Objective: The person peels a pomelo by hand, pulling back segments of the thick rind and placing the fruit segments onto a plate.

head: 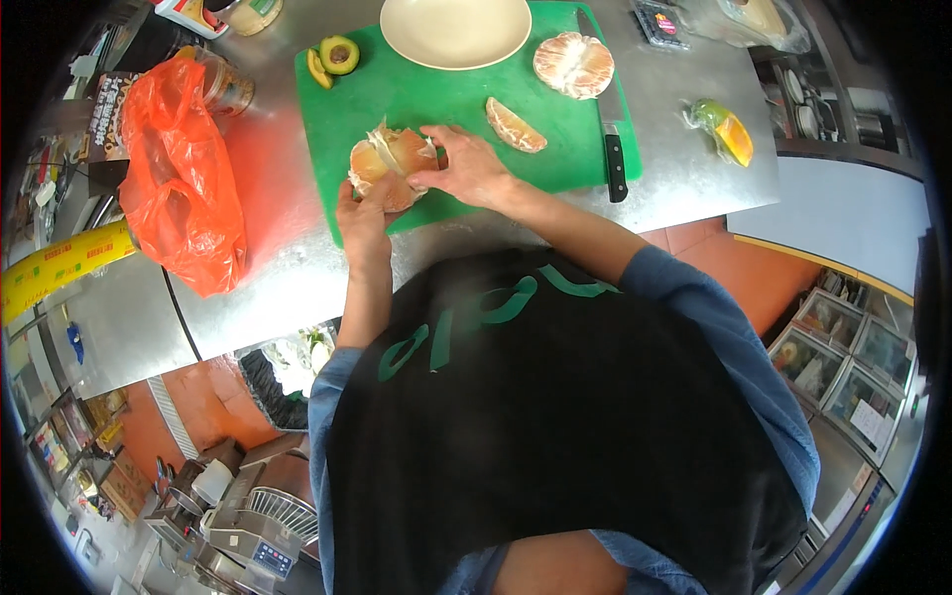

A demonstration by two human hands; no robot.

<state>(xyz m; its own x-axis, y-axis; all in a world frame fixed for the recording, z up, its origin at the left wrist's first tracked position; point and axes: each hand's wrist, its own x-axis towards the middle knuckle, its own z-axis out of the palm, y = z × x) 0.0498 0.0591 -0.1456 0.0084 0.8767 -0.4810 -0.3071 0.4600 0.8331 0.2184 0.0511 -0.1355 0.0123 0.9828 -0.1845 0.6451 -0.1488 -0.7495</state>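
Note:
Both hands are on a peeled pomelo or grapefruit half (405, 152), over the near left of a green cutting board (439, 97). My left hand (364, 216) cups it from the near left side. The fingers and thumb of my right hand (472, 167) grip its right edge. A loose citrus segment (515, 125) lies on the board to the right of my right hand. Farther right sits another peeled citrus piece (574, 65), beside a black-handled kitchen knife (616, 163). At the far left of the board are an avocado half with its pit (340, 56) and an avocado slice (319, 69).
A cream plate (456, 30) stands at the board's far edge. An orange plastic bag (182, 186) and a jar (227, 85) are on the steel table (282, 260) at left. To the right lie a wrapped mango piece (720, 132) and a small clear fruit box (660, 24).

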